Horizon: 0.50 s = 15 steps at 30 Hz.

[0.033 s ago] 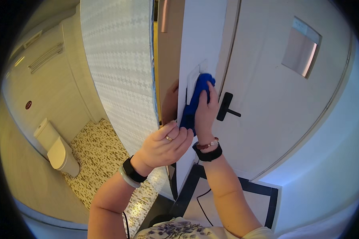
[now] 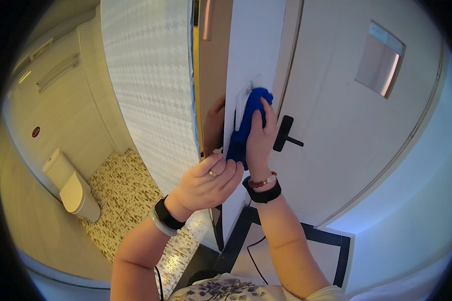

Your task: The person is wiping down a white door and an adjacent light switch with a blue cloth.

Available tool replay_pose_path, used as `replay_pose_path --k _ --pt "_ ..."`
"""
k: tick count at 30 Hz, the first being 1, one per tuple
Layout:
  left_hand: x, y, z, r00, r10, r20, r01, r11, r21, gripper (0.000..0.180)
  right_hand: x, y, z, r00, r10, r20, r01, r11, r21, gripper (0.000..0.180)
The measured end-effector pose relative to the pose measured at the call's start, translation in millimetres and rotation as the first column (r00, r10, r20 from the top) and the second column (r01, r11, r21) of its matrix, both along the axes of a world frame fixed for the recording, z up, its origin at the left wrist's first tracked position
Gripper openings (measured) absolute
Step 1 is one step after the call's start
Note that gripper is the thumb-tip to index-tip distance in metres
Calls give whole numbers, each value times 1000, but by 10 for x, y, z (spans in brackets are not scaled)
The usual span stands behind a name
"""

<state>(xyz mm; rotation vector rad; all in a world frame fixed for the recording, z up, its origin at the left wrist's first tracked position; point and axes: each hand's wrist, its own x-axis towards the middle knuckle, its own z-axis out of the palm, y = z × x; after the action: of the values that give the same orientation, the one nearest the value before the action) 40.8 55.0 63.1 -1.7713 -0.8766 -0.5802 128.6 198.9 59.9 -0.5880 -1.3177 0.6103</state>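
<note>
A bunched blue cloth (image 2: 245, 128) lies against a white plate (image 2: 240, 108) on the narrow white wall, covering part of it. My right hand (image 2: 261, 138) presses the cloth's upper part, its fingers bent over it. Lower down, my left hand (image 2: 211, 183) has its fingers curled at the cloth's bottom end; a small pale bit shows by its thumb, too small to name. Both wrists wear black bands.
Just right of my right hand is a black door handle (image 2: 286, 135) on a pale door (image 2: 336, 125). A brown reflective panel (image 2: 212, 75) and a patterned pale wall (image 2: 150, 75) stand left. Farther left is a white toilet (image 2: 75, 193) on a mosaic floor.
My right hand and the upper part of the cloth have shifted slightly up and to the right. My left hand stays in place.
</note>
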Motion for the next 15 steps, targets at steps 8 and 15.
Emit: replay_pose_path --k 8,15 --pt "32 30 3 1000 12 13 -12 1000 -7 27 2 -191 -59 997 -45 66 36 991 129 36" --pt "30 32 -5 1000 27 11 -27 1000 -8 27 -50 22 -607 992 -1 129 1 1000 -1 37"
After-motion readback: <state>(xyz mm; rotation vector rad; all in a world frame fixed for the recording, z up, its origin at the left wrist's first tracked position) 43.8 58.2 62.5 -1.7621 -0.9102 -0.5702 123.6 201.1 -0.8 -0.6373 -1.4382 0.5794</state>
